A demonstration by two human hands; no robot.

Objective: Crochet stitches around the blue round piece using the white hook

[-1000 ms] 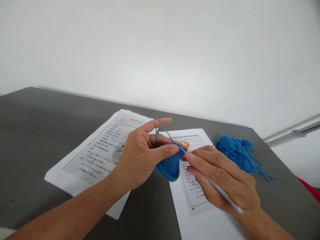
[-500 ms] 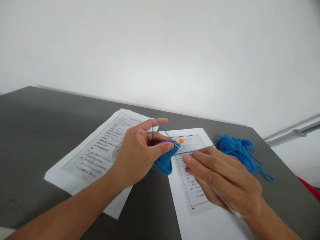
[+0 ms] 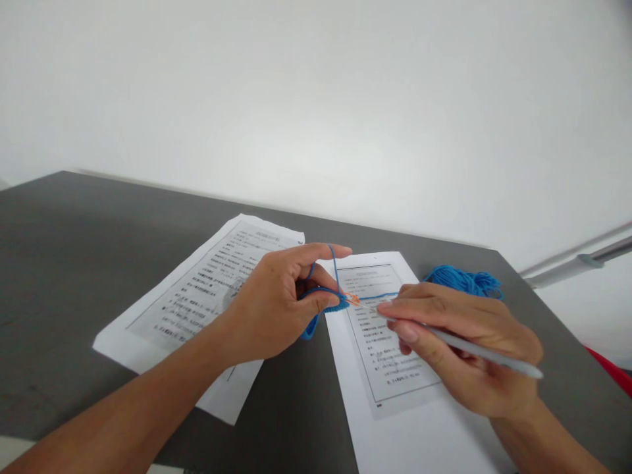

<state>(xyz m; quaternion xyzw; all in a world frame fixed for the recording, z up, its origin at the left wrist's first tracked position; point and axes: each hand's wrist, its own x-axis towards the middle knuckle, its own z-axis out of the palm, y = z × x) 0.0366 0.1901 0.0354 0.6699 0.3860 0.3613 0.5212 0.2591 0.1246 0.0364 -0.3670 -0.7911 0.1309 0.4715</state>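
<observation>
My left hand (image 3: 276, 306) pinches a small blue crocheted piece (image 3: 310, 327) between thumb and fingers. A strand of blue yarn (image 3: 336, 266) loops over its raised index finger and runs down to the piece. At the right edge of the piece sits a small orange clip (image 3: 353, 299). My right hand (image 3: 459, 339) is closed around a crochet hook with a grey handle (image 3: 486, 352), and the thin metal shaft points left, its tip at the piece beside the clip. Part of the piece is hidden behind my left fingers.
A bundle of blue yarn (image 3: 464, 281) lies behind my right hand, with a strand leading toward the piece. Two printed sheets, one at the left (image 3: 197, 289) and one at the right (image 3: 385, 401), lie on the dark table (image 3: 89, 263). A white wall (image 3: 316, 118) stands behind.
My right hand has moved right and turned, bringing the grey handle into view. My left index finger has shifted right. The blue piece is tilted differently and less of it shows.
</observation>
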